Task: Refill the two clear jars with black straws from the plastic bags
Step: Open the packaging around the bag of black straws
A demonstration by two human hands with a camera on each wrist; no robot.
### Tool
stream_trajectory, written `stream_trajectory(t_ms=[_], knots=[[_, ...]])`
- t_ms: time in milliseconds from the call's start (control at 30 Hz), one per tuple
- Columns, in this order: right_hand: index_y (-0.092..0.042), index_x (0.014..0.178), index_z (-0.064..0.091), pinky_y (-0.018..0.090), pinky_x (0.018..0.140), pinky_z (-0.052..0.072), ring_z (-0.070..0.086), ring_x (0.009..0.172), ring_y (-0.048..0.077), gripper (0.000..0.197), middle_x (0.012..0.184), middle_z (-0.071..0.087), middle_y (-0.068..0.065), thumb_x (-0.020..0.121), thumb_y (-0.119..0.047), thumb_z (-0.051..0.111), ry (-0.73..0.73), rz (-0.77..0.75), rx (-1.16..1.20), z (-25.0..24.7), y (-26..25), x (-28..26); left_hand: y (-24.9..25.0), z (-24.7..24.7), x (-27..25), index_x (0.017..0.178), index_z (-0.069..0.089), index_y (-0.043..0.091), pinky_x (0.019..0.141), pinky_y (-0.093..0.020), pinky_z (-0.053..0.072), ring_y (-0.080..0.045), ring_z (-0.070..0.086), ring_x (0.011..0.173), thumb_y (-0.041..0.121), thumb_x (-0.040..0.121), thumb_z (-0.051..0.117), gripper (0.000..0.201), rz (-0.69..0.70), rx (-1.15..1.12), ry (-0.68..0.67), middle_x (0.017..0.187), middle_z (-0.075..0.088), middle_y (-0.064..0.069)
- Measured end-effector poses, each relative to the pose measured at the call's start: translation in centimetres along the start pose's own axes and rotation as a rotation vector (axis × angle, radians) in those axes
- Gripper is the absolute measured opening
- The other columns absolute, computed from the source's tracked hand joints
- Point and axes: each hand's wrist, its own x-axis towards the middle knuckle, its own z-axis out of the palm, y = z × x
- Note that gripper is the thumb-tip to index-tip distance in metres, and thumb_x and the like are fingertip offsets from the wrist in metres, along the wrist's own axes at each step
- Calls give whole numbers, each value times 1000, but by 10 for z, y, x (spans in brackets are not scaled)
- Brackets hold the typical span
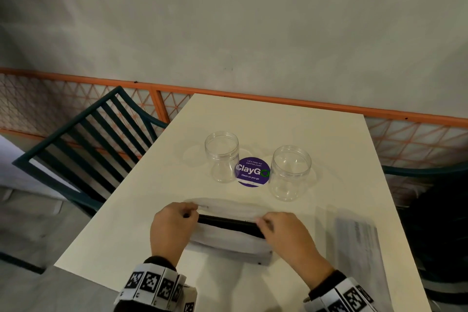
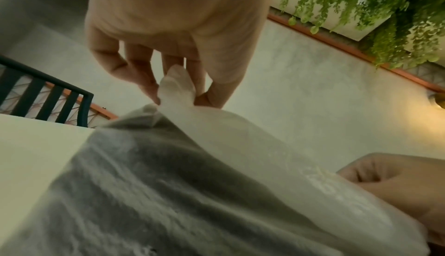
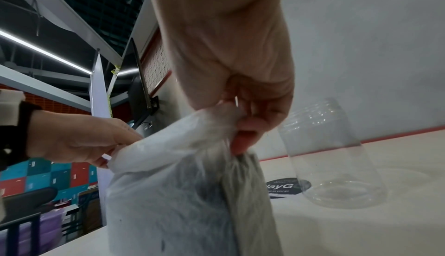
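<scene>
Two clear lidless jars stand on the cream table: the left jar (image 1: 222, 157) and the right jar (image 1: 290, 172) (image 3: 334, 155). In front of them lies a frosted plastic bag (image 1: 228, 238) (image 2: 168, 193) (image 3: 173, 193) with black straws (image 1: 228, 223) showing at its mouth. My left hand (image 1: 172, 228) (image 2: 178, 81) pinches the bag's top film at its left end. My right hand (image 1: 283, 233) (image 3: 243, 123) pinches the bunched film at the right end. Both hands hold the mouth of the bag apart.
A purple round ClayGo sticker (image 1: 252, 172) lies between the jars. A second plastic bag (image 1: 359, 243) lies at the table's right edge. A dark slatted chair (image 1: 83, 144) stands to the left, another chair (image 1: 430, 175) to the right. An orange railing (image 1: 278, 101) runs behind.
</scene>
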Motion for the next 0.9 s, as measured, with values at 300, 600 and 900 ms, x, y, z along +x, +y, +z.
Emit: stream_trajectory(t_ms=[300,600,900], knots=[[-28,129,37,25,69,44,49,81,12,54,114,37,-1,81,-18,58,-230,43,13,-11,5,13,-24,-26,18,124,52,34,64,1,41,-11,53,67,4,83,59,51,103,-3,-449,101,46,-4],[-20,100,66,25,76,46,39,84,13,36,89,43,-3,67,-19,80,232,-169,-151,8,-31,28,-29,-42,44,123,56,25,69,1,39,-10,55,69,3,84,55,44,226,-14,-418,93,48,2],[-9,126,50,33,94,43,50,115,25,43,124,56,10,85,-18,59,-29,-290,-101,29,-125,65,3,-67,55,121,57,24,74,-1,37,11,49,84,-1,79,52,49,548,-121,-425,96,41,22]])
